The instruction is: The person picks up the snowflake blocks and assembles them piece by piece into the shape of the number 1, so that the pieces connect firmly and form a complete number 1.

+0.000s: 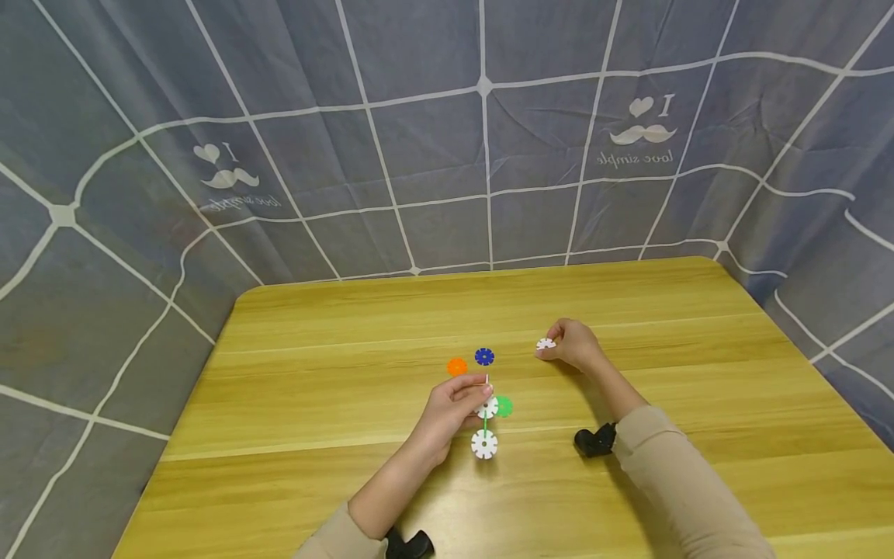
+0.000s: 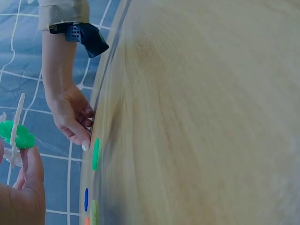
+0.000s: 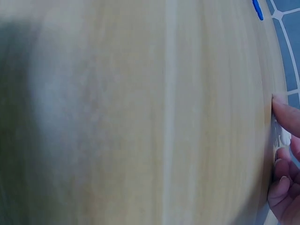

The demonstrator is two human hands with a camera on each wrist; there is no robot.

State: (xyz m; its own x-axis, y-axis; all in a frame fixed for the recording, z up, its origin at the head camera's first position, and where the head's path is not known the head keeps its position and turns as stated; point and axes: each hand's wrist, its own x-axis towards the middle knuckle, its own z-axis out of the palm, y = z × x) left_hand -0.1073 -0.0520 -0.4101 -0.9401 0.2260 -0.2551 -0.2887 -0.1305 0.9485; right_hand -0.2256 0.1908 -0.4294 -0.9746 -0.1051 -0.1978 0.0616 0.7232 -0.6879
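Observation:
My left hand (image 1: 441,415) pinches a joined piece made of notched plastic discs, raised over the table. In it, a white disc (image 1: 484,445) faces up nearest me, linked by a green disc seen edge-on to more white discs at the fingers. The left wrist view shows the green disc (image 2: 23,139) crossing a white one. Farther off to the right, my right hand (image 1: 578,347) pinches a single white notched disc (image 1: 545,344) low over the tabletop. In the right wrist view that disc is mostly hidden by the fingers (image 3: 287,115).
On the wooden table (image 1: 314,341) lie a blue disc (image 1: 484,356), an orange disc (image 1: 457,366) and a green disc (image 1: 504,407). A yellow-green disc (image 2: 93,213) appears in the left wrist view. A grey curtain (image 1: 433,155) hangs behind the table. Each wrist wears a black camera (image 1: 595,441).

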